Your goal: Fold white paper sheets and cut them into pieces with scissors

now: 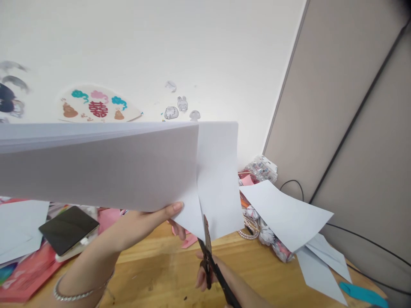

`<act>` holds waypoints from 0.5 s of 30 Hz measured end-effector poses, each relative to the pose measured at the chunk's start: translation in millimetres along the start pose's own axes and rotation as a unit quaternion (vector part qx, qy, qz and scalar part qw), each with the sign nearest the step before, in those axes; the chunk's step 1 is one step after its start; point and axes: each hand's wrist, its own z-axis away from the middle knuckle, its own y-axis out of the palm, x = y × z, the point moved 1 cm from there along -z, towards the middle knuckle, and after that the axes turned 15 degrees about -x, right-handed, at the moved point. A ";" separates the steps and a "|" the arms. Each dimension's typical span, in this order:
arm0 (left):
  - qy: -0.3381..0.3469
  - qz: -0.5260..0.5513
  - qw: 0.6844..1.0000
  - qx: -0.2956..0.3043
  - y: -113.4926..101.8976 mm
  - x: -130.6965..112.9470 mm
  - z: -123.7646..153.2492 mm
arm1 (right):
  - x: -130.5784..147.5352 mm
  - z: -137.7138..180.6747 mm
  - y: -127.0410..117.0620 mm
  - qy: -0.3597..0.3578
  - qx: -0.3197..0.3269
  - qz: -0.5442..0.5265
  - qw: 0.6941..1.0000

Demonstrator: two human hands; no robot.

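Observation:
My left hand (160, 216) grips a large sheet of white paper (135, 167) by its lower edge, thumb in front and fingers behind. The paper is held up above the table, and its left part looks folded over or layered. In my right hand (205, 273) is a pair of black-handled scissors (208, 252), pointing upward. Their blades are apart at the paper's lower edge, where a cut line runs up between the main part and a strip (220, 179) on the right. My right fingers are partly hidden behind the handles.
Loose white paper pieces (289, 214) lie at the right, over a bead string (250, 226) and small packets. A teal item (362, 295) sits at the table's right edge. At left are a dark tablet-like device (69, 230) and a red package (30, 273). A white wall carries stickers (182, 103).

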 end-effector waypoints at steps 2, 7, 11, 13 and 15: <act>0.007 0.012 1.000 0.015 0.1 -0.9 0.2 | 12.9 5.0 -2.0 -0.027 0.025 -0.004 0.999; 0.008 0.032 0.999 0.023 0.7 -1.0 -0.4 | 4.8 5.0 1.3 -0.017 0.004 -0.020 1.000; 0.014 0.037 0.999 0.020 1.5 0.9 -0.9 | 4.7 3.4 0.0 -0.012 0.031 -0.002 0.999; 0.011 0.039 0.999 0.019 1.6 2.1 -0.6 | 11.0 3.2 -2.9 -0.001 0.054 0.023 0.998; 0.008 0.038 0.999 0.018 1.7 3.1 -0.2 | 17.2 3.4 -5.2 0.008 0.058 0.029 0.998</act>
